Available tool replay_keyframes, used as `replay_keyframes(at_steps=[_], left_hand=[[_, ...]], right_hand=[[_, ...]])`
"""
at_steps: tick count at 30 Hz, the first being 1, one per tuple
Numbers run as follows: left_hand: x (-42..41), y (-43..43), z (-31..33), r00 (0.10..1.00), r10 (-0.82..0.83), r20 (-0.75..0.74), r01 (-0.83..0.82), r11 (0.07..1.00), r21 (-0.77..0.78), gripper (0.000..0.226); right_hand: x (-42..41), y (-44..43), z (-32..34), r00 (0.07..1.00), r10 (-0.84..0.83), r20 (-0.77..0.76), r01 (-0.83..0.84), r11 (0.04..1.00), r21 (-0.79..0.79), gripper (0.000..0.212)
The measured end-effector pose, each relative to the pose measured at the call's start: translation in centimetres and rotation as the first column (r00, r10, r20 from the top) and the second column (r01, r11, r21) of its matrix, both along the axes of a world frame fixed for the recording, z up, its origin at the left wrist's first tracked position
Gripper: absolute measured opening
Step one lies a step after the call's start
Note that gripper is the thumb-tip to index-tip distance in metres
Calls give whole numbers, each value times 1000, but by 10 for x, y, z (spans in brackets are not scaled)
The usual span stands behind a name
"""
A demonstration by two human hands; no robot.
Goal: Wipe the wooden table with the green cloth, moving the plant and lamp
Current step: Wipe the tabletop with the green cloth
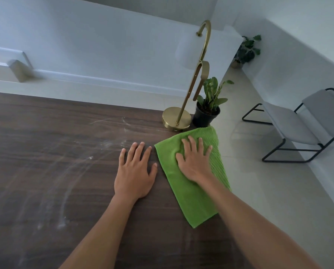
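Two hands (134,170) (194,161), one cloth (191,197) (green), one lamp (176,117)

My hands on the dark wooden table (65,171), the right one on the bright green ribbed cloth (191,200).

I see my right hand (194,162) pressed flat, fingers spread, on the cloth at the table's right edge; my left hand (134,172) lies flat on bare wood just beside it. A brass arched lamp (176,118) and a small green plant in a black pot (206,113) stand together at the far corner. Whitish smears (108,142) streak the wood.
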State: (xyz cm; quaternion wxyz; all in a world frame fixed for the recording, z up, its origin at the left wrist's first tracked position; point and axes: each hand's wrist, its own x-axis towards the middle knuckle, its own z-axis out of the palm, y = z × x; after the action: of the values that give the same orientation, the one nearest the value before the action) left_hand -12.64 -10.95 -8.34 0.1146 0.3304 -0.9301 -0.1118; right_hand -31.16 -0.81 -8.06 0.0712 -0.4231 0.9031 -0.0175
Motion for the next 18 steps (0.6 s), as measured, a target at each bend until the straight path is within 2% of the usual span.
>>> replay_keyframes(at_steps=[3, 6, 9, 11, 14, 16, 18], left_hand=[[0, -1, -1, 1000, 1, -12, -1, 1000, 2, 63], [0, 0, -2, 1000, 11, -15, -11, 1000, -6, 62], [-1, 0, -2, 1000, 8, -6, -8, 1000, -9, 62], [-1, 0, -1, 1000, 7, -12, -7, 1000, -11, 62], [0, 0, 0, 1000, 11, -17, -11, 1000, -6, 62], [0, 0, -1, 1000, 12, -22, -12, 1000, -5, 61], [-1, 0, -1, 1000, 17, -19, -17, 1000, -8, 60]], right_hand=[[-12, 30, 2, 992, 125, -18, -125, 992, -24, 69], [-26, 24, 5, 999, 7, -32, -9, 997, -77, 66], [-27, 5, 1, 999, -30, -25, 31, 999, 27, 77], [-23, 9, 0, 999, 39, -20, -39, 999, 34, 78], [-22, 30, 4, 989, 144, -25, -145, 987, -70, 76], [-24, 30, 6, 997, 79, -18, -81, 990, -116, 74], [-22, 14, 4, 999, -30, -17, 29, 998, -57, 77]])
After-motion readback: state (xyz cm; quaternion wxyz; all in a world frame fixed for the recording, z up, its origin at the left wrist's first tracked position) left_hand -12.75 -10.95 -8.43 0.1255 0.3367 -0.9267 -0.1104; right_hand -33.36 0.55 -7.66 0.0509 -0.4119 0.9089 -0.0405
